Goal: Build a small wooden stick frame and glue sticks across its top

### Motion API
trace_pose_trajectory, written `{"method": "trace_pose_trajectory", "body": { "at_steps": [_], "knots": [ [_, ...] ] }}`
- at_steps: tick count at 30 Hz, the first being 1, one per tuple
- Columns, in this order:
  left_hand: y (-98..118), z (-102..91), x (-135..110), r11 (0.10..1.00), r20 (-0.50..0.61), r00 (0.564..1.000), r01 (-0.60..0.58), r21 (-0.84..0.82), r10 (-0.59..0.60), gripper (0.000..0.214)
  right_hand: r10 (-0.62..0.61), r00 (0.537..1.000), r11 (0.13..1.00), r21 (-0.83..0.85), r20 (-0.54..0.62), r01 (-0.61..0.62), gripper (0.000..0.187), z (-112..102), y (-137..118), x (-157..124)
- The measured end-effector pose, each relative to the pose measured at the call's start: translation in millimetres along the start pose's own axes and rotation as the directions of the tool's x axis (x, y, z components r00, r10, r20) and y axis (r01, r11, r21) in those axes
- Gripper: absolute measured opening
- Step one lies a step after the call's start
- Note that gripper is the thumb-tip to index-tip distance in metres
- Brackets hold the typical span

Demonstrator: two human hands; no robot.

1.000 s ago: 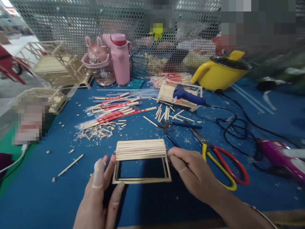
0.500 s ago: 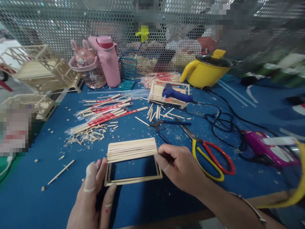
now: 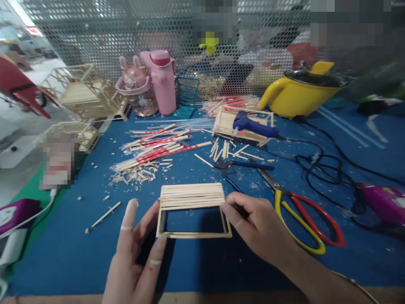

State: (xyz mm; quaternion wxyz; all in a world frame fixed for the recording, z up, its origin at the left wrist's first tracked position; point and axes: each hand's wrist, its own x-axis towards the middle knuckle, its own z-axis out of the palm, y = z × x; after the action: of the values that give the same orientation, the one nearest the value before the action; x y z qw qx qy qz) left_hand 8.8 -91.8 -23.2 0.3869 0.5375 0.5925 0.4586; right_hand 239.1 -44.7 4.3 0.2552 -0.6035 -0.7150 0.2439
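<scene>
Between my hands is a small wooden stick frame (image 3: 198, 234), its far part covered by a row of sticks (image 3: 191, 196) laid side by side; the near part is an open rectangle. My left hand (image 3: 136, 253) grips the frame's left side, thumb at the near left corner and index finger raised, with white covers on the fingertips. On the right edge, my right hand (image 3: 253, 221) pinches the end of the stick row between thumb and fingers. Just beyond lie blue-handled pliers (image 3: 226, 169), and scissors (image 3: 284, 194) with red and yellow handles rest right of my right hand.
Wrapped bundles of sticks (image 3: 155, 154) and cut bits (image 3: 139, 174) lie mid-table. A blue glue gun (image 3: 256, 126) rests on another stick frame (image 3: 223, 122), its cord trailing right. Behind stand a pink bottle (image 3: 164, 90) and a yellow pot (image 3: 297, 97). Stick models (image 3: 85, 99) stand left.
The whole scene has shifted rightward in view as the head turned left. Both hands keep their hold on the frame, which now looks slightly more level. My left index finger is raised higher.
</scene>
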Motion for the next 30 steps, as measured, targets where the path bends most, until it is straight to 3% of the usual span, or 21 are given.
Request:
{"method": "trace_pose_trajectory", "body": {
  "at_steps": [5, 8, 14, 23, 30],
  "knots": [
    [11.0, -3.5, 24.8, 0.987, -0.02, 0.988, 0.151, -0.06, -0.153, 0.077, -0.038, 0.999, 0.999, -0.008, -0.017, 0.038, 0.033, 2.7, 4.0, 2.2],
    [15.6, -3.1, 35.0, 0.978, 0.021, 0.983, 0.182, -0.106, -0.181, 0.08, -0.049, 0.999, 0.999, -0.013, -0.024, 0.048, 0.032, 3.0, 5.4, 1.9],
    [18.9, -0.2, 25.4, 0.944, 0.103, 0.962, 0.267, -0.193, -0.251, 0.081, -0.062, 0.998, 0.998, -0.026, -0.024, 0.061, 0.031, 0.9, 6.4, -0.1],
    [27.2, 3.1, 29.1, 0.961, 0.089, 0.964, 0.235, 0.143, -0.249, 0.089, -0.07, 0.998, 0.997, -0.045, -0.005, 0.069, 0.031, 0.7, 4.9, 0.4],
    [18.7, 9.9, 26.7, 0.977, 0.046, 0.976, 0.21, 0.023, -0.211, 0.081, -0.064, 0.998, 0.997, -0.048, 0.016, 0.065, 0.031, 1.0, 6.4, 0.0]
  ]
}}
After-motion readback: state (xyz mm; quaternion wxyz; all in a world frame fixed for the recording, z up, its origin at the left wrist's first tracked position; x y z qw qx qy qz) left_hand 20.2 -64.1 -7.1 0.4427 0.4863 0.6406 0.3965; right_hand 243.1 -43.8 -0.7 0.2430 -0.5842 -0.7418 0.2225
